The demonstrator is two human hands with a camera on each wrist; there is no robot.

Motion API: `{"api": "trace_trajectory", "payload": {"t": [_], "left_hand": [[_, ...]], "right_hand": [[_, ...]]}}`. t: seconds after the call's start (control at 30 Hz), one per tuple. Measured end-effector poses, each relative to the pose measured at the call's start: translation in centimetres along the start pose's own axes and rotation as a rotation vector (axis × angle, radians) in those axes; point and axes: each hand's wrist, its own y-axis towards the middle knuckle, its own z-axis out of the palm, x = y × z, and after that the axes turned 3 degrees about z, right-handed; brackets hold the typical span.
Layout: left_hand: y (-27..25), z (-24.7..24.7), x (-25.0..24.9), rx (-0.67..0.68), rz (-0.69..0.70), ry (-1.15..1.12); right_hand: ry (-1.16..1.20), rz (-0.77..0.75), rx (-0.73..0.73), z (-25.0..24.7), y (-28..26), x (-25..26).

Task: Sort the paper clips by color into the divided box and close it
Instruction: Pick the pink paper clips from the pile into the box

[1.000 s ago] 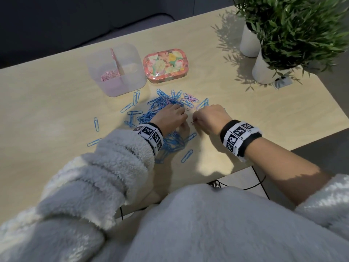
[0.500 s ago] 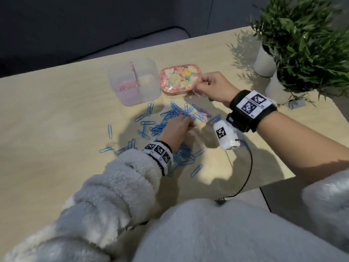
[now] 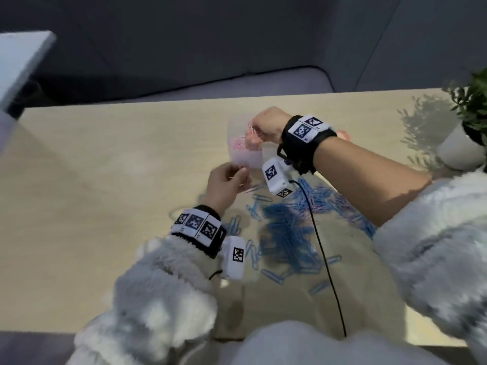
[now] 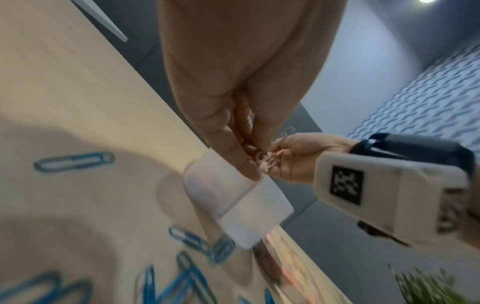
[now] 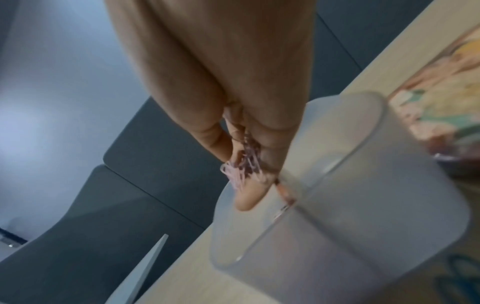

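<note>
The translucent divided box (image 3: pixel 246 156) stands at the table's far side, with pink clips (image 3: pixel 237 147) in its left compartment. My right hand (image 3: pixel 264 125) hovers over it and pinches a bunch of pink paper clips (image 5: pixel 242 167) just above the divider (image 5: pixel 285 195). My left hand (image 3: pixel 228 180) is raised at the box's near edge. Its fingertips (image 4: pixel 250 144) are pressed together on what looks like a pale pink clip (image 4: pixel 285 131). A heap of blue paper clips (image 3: pixel 290 227) lies on the table (image 3: pixel 105 180) under my right forearm.
The floral lid (image 5: pixel 441 82) lies right of the box, mostly hidden by my right wrist in the head view. A potted plant (image 3: pixel 469 119) stands at the far right. Loose blue clips (image 3: pixel 324 285) lie toward the near edge. A black cable (image 3: pixel 324 259) crosses the pile.
My right hand has swung left from beside the lid to over the box, carrying pink clips. My left hand has lifted off the blue pile to the box's near edge.
</note>
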Motion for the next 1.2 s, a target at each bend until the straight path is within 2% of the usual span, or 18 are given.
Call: {"api": "trace_trajectory", "payload": {"t": [0.1,0.3,0.33,0.4,0.5,0.6,0.7,0.77,0.8,0.87,0.93,1.03,1.13,1.2], "left_hand": [[1.7,-1.5,-1.6,-0.022,-0.008,-0.013],[5.8,-1.2,-4.3,-0.012,-0.046,0.111],[6.8,-1.1,-4.5,-0.041,-0.034,0.175],[8.7,-0.5,-5.0,-0.080,0.045,0.456],[9.7,0.6,-5.9,-0.020,0.176,0.913],[9.8,1.4,-6.2,0.039,0.253,1.132],[8.9,1.9,-6.0,0.034,0.366,1.189],[6.8,3.3,-5.4,0.023,0.603,1.190],[5.3,4.3,-5.0,0.069,0.727,1.197],[2.2,6.5,-3.1,0.295,0.839,1.237],[0.4,8.8,-0.4,0.502,0.830,1.267],[-0.9,11.6,2.1,0.678,0.687,1.306],[-1.2,13.5,3.5,0.706,0.703,1.363],[-1.2,14.2,4.1,0.690,0.749,1.366]], "right_hand": [[0.112,0.093,-0.003,0.9,0.4,0.5],[0.291,0.076,0.143,-1.1,-2.4,0.3],[0.327,0.058,0.150,-1.9,-3.2,0.1],[0.388,0.000,0.099,-3.8,-5.1,-0.6],[0.440,-0.076,0.014,-6.8,-7.6,-2.8],[0.404,-0.100,-0.123,-9.6,-9.5,-5.9],[0.206,-0.128,-0.311,-11.9,-11.0,-10.4],[-0.005,-0.098,-0.411,-13.4,-11.5,-14.8],[-0.097,-0.078,-0.448,-14.0,-11.5,-17.1],[-0.279,-0.034,-0.476,-14.4,-11.6,-20.5],[-0.426,0.010,-0.500,-14.2,-12.1,-22.1],[-0.521,-0.009,-0.591,-13.3,-12.5,-22.8],[-0.592,-0.078,-0.656,-12.7,-11.5,-22.6],[-0.686,-0.109,-0.601,-12.4,-10.6,-22.2]]}}
